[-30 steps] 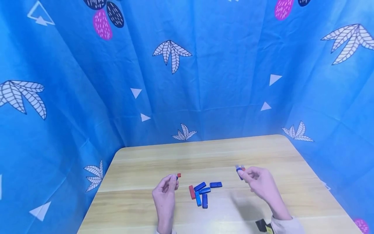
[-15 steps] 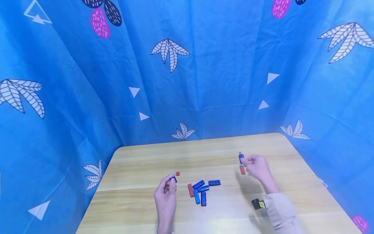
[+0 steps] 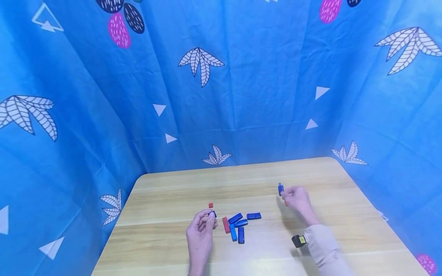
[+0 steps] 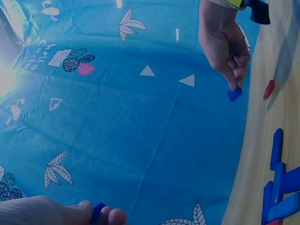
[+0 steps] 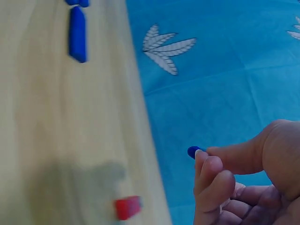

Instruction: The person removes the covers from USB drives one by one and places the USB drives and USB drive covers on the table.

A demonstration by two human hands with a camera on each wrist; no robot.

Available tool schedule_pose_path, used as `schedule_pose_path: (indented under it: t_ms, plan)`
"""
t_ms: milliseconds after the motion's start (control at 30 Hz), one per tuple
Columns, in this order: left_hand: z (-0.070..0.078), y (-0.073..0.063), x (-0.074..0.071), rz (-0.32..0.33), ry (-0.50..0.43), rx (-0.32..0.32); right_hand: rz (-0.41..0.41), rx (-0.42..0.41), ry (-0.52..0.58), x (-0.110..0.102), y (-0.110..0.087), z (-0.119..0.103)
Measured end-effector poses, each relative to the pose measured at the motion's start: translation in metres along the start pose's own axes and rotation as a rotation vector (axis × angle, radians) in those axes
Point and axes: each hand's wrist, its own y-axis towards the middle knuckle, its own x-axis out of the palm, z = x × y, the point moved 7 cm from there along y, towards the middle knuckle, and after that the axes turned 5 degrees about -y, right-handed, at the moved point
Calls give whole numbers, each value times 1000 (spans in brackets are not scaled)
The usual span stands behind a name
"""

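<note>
My left hand (image 3: 201, 234) pinches a small dark blue cap (image 3: 214, 214) between thumb and fingers; in the left wrist view a bit of the cap (image 4: 97, 213) shows past the thumb. Over the table's right side, my right hand (image 3: 297, 200) pinches a blue USB flash drive (image 3: 280, 189), its metal plug bare and pointing away. Below that hand a red USB flash drive (image 3: 286, 203) lies on the table, partly hidden; it shows more fully as a red stick (image 5: 128, 207) in the right wrist view. Just beyond the left hand lies a small red cap (image 3: 211, 205).
Mid-table lies a loose group of several flash drives: a red one (image 3: 226, 225), a lighter blue one (image 3: 233, 232) and dark blue ones, one of them (image 3: 253, 216) a little apart. A blue patterned curtain (image 3: 221, 96) hangs around the wooden table (image 3: 165, 188).
The right hand has carried the blue flash drive away from me, then slightly back left, above the red one. The left hand has shifted a little right with the cap.
</note>
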Motion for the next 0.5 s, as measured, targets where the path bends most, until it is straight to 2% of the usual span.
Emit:
schedule_pose_path:
  t_ms: [233, 400, 500]
  plan:
    - [-4, -1, 1, -14, 10, -28, -15, 26, -70, 23, 6, 16]
    - [-4, -1, 0, -21, 16, -38, 0, 15, -180, 30, 7, 21]
    - [-4, -1, 0, -32, 11, -34, -10, 46, -232, 32, 6, 24]
